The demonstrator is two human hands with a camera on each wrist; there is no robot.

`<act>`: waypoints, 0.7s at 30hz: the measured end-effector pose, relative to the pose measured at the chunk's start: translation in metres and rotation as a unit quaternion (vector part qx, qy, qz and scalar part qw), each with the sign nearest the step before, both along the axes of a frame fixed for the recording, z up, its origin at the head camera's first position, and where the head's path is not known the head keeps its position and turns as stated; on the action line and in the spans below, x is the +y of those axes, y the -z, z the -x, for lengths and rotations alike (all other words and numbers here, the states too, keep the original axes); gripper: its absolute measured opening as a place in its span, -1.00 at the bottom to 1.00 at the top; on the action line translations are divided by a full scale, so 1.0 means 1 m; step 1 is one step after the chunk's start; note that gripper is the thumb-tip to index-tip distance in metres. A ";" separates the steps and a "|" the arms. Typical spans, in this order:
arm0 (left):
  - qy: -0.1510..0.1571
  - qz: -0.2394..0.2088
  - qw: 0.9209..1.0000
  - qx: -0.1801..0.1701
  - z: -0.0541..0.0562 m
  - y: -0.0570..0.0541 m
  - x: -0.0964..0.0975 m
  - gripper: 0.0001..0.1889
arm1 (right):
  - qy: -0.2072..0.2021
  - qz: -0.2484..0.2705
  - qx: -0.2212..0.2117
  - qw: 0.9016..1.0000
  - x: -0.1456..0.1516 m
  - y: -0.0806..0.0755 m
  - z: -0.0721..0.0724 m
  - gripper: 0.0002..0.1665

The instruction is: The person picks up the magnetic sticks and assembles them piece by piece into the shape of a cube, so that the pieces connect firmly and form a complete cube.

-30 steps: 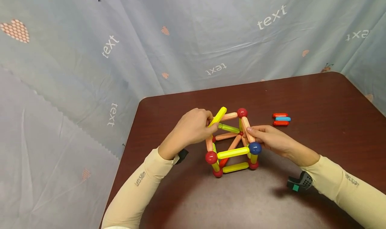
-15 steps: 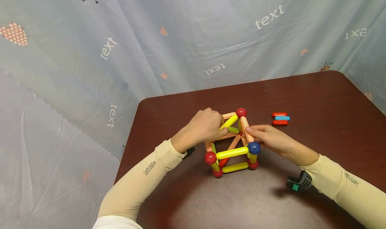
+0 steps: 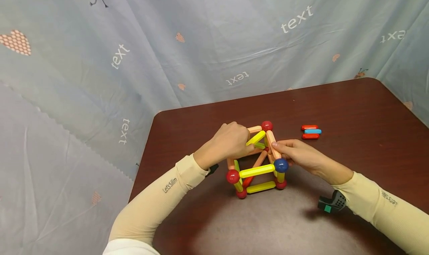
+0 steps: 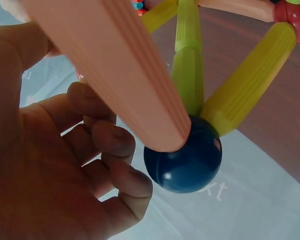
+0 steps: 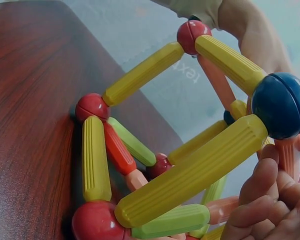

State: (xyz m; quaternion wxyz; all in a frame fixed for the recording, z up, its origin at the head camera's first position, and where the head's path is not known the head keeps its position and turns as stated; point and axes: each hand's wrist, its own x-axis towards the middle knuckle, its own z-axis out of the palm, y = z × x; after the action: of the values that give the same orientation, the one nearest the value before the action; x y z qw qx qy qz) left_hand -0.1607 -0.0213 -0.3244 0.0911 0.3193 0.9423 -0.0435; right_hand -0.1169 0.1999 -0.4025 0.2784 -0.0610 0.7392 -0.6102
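Note:
A cube-like frame of plastic magnetic sticks and balls stands on the table. My left hand [image 3: 231, 141] reaches over its top and pinches a yellow stick [image 3: 256, 137], which slants across the top with its far end close to the rear red ball [image 3: 267, 126]. My right hand [image 3: 298, 152] pinches the upper right peach stick [image 3: 272, 143], thumb on its near face, just behind the blue ball [image 3: 280, 165]. In the left wrist view, curled fingers [image 4: 117, 137] lie beside a peach stick [image 4: 120, 75] and a blue ball [image 4: 185, 157]; the pinched yellow stick is hidden there.
Two red sticks [image 3: 310, 136] and a blue stick [image 3: 313, 131] lie loose on the brown table [image 3: 348, 109], right of the frame. A patterned curtain [image 3: 207, 53] hangs behind the table's far edge.
My left hand has moved right, lowering the yellow stick from a raised tilt to lie across the frame's top toward the rear red ball. My right hand keeps its hold on the peach stick.

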 end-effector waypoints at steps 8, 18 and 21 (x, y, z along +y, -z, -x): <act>0.001 0.011 1.000 0.018 0.001 0.004 -0.001 -0.49 | 0.001 0.003 0.003 1.000 0.000 0.001 0.000 -0.32; -0.021 -0.007 1.000 0.006 -0.005 0.003 -0.002 -0.52 | -0.003 0.004 0.007 1.000 0.000 0.002 0.001 -0.33; -0.022 -0.021 1.000 0.007 -0.005 0.001 -0.002 -0.55 | -0.003 0.004 0.008 1.000 0.001 0.002 0.001 -0.34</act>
State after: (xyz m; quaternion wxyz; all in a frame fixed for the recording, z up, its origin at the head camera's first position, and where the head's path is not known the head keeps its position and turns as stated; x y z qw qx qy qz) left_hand -0.1553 -0.0234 -0.3259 0.0788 0.2998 0.9505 -0.0238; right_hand -0.1180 0.2006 -0.4042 0.2739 -0.0693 0.7391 -0.6115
